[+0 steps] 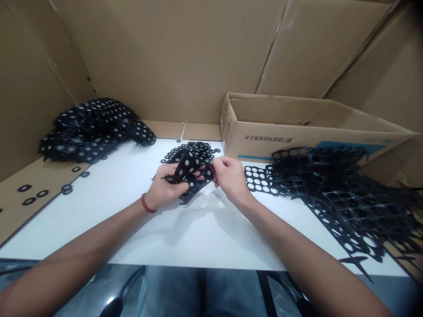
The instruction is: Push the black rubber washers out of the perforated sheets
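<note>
1. L hand (pixel 165 188) grips dotted sheet (pixel 187 163) at ctr; R hand (pixel 231 177) pinches its edge.
2. Prob. done: holed sheets (pixel 330 185), 3 o'clock; loose rings (pixel 201 147), 12.
3. Prob. left: sheet heap (pixel 99 116), 10.

One left hand (pixel 168 187), one right hand (pixel 230 176), one bracelet (pixel 146 204) and at least one held sheet (pixel 187 165) show. One dotted heap (pixel 95 125) lies far left, one perforated heap (pixel 330 176) right; one box (pixel 274 128) stands far right. At least eight loose rings (pixel 67 189) lie left; one middle ring pile (pixel 202 149) defies counting.
</note>
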A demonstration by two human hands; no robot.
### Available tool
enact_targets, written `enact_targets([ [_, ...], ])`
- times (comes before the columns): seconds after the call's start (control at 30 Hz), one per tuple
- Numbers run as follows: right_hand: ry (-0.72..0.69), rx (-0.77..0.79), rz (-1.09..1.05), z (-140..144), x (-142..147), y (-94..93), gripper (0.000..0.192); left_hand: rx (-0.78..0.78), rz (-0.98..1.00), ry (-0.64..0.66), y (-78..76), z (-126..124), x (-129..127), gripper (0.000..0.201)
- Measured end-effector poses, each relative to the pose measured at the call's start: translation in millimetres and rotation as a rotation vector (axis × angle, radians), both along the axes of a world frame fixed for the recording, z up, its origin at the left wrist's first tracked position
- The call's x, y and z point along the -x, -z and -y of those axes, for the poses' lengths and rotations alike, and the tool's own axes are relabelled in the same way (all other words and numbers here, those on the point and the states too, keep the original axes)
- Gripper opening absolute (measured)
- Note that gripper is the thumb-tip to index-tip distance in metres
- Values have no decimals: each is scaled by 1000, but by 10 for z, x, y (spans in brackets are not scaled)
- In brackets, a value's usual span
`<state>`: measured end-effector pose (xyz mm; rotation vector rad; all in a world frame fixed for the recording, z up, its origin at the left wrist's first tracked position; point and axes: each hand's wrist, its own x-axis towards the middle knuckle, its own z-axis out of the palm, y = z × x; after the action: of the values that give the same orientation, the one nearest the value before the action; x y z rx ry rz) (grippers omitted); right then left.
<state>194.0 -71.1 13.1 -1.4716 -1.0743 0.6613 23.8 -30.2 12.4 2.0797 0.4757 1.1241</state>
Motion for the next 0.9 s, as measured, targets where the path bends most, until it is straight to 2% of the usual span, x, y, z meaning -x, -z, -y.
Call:
enact_targets([
  [0.17,156,-21,33,-195,-479,68,22,5,48,-66,-1,6,46,19],
  [0.27,112,-14,157,-202,-664,106,18,-167,27,-132,3,-6,50,14],
  [0.37,15,-52,273,-136,-590,104,9,-402,2,-119,24,-28,32,24],
  [0.43,-64,-75,302,-80,-465,64,12,-514,1,-62,42,-36,20,29],
  [0.53,-215,-95,288,0,-290,-19,22,-599,-28,33,72,-40,13,21],
  [0.63,-321,-96,180,56,-178,-56,19,-645,-79,73,99,-45,18,17],
  [0.7,-329,-56,45,66,-135,-39,16,-681,-100,90,107,-50,21,15],
  [0.8,-300,20,-115,30,-118,13,20,-716,-105,124,99,-58,22,16],
  [0.9,-196,57,-193,-41,-192,48,25,-695,-106,129,82,-67,27,17],
])
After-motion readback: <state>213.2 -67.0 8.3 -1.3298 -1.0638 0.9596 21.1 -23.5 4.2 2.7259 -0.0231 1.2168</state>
